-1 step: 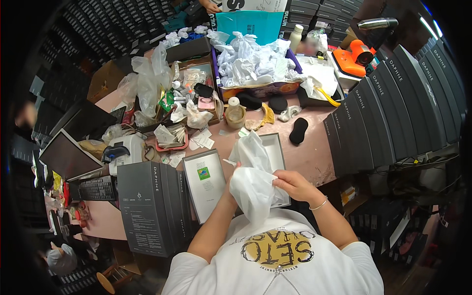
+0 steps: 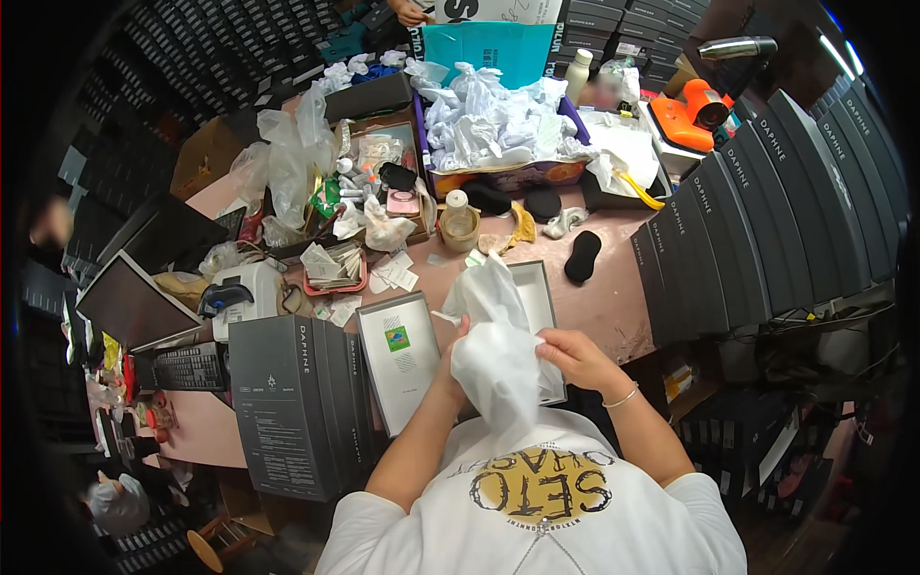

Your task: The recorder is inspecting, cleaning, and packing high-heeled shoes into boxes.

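Note:
A loose bundle of white tissue paper (image 2: 496, 369) hangs between my two hands, its lower end blurred and draped toward my shirt. Behind its left side is my left hand (image 2: 454, 359), closed on the bundle, with most of the fingers hidden. My right hand (image 2: 577, 360) pinches the bundle's right edge between thumb and fingers. What the paper wraps, if anything, cannot be seen. Under the bundle lies an open grey-edged shoebox (image 2: 548, 299) with a white inside, and more white paper rises at its far end. Left of it, the box lid (image 2: 407, 374) lies with its white inside up.
Dark shoeboxes (image 2: 278, 407) stand at the left; a tall row of dark boxes (image 2: 733, 216) is at the right. Beyond are a carton of crumpled paper (image 2: 508, 172), a jar (image 2: 459, 225), a black pad (image 2: 582, 256) and a red tray of slips (image 2: 335, 286).
The paper's lower end has swung slightly down and to the right. My right hand has shifted a little to the right, still pinching the edge.

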The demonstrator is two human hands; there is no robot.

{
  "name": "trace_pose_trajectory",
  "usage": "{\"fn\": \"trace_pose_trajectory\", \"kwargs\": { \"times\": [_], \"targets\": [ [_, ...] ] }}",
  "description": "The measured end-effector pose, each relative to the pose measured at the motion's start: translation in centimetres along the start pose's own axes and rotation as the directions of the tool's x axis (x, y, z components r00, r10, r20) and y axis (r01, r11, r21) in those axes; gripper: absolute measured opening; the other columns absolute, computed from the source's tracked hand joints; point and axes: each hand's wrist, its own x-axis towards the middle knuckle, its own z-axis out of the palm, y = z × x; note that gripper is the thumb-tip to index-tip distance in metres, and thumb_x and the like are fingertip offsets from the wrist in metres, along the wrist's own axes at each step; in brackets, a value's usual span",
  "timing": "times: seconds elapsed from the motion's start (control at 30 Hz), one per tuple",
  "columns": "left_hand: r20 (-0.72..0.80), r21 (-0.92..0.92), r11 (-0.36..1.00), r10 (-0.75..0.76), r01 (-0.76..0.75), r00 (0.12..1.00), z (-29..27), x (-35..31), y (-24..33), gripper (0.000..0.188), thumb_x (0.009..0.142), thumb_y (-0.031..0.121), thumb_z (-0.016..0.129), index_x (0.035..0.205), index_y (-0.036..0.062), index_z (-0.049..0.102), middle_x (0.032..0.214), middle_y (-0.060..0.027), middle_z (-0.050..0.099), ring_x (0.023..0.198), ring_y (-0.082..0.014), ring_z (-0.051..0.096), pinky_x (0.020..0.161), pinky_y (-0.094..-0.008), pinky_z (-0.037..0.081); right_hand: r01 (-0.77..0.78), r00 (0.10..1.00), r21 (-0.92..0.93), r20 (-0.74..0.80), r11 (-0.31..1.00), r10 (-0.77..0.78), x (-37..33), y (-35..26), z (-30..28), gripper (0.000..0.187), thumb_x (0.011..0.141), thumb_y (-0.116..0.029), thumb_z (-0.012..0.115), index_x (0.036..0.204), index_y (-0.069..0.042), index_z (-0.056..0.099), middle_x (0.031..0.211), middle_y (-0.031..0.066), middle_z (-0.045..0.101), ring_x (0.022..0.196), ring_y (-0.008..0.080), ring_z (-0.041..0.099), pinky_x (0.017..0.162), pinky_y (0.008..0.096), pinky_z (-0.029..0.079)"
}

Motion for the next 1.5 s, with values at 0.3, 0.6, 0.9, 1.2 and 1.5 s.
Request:
{"fn": "trace_pose_trajectory", "kwargs": {
  "times": [0.3,0.6,0.9,1.2,1.5],
  "targets": [
    [-0.195,0.067,0.907,0.421,-0.416,0.886,-2.0,1.6,1.2,0.072,0.09,0.061,0.045,0.135,0.0048,0.04,0.126,-0.0128,0.056,0.111,-0.0277,0.058,0.096,-0.0413,0.046,0.182,0.93,0.67,-0.356,0.72,0.096,-4.2,-1.9,-3.5,0.021,0.097,-0.009,0.044,0.103,0.002,0.06,0.095,0.0103,0.065,0.085,0.0157,0.065,0.072,0.0271,0.055],
    [-0.211,0.227,0.877,0.468,-0.422,0.858,1.0,1.3,2.3,0.068,0.093,0.058,0.043,0.13,0.0003,0.043,0.114,-0.0166,0.06,0.095,-0.0278,0.065,0.078,-0.0406,0.055,-0.096,0.988,-0.093,-0.133,0.991,0.083,-1.1,-1.5,3.2,0.018,0.084,-0.014,0.063,0.094,0.002,0.065,0.081,0.0161,0.065,0.067,0.0236,0.062,0.065,0.032,0.049],
    [-0.353,0.262,0.811,0.584,-0.523,0.731,-0.9,0.6,1.3,0.064,0.096,0.054,0.04,0.128,-0.0007,0.045,0.114,-0.0164,0.061,0.098,-0.0261,0.065,0.081,-0.0389,0.056,0.075,0.929,0.263,0.331,0.962,-0.163,-2.3,-2.3,3.9,0.024,0.082,-0.001,0.055,0.105,0.005,0.061,0.106,0.0148,0.063,0.099,0.0226,0.06,0.09,0.0343,0.044],
    [-0.103,0.337,0.698,0.695,-0.632,0.712,1.0,-0.2,-1.6,0.062,0.099,0.05,0.035,0.141,0.0031,0.031,0.135,-0.0125,0.047,0.122,-0.0237,0.049,0.104,-0.0369,0.039,-0.043,0.999,-0.401,-0.042,0.915,0.028,2.2,0.7,5.8,0.045,0.083,-0.036,0.065,0.116,-0.007,0.055,0.114,0.0149,0.057,0.104,0.0307,0.055,0.092,0.0398,0.043],
    [-0.376,-0.019,0.687,0.669,-0.727,0.642,1.0,-2.6,9.3,0.046,0.099,0.036,0.043,0.128,0.0007,0.048,0.124,-0.0126,0.056,0.114,-0.0262,0.055,0.099,-0.0406,0.043,0.2,0.969,-0.543,-0.011,0.815,-0.245,-0.5,3.9,4.4,0.043,0.085,-0.023,0.064,0.124,-0.007,0.053,0.122,0.0129,0.056,0.114,0.0295,0.051,0.098,0.0359,0.041]
  ]
}}
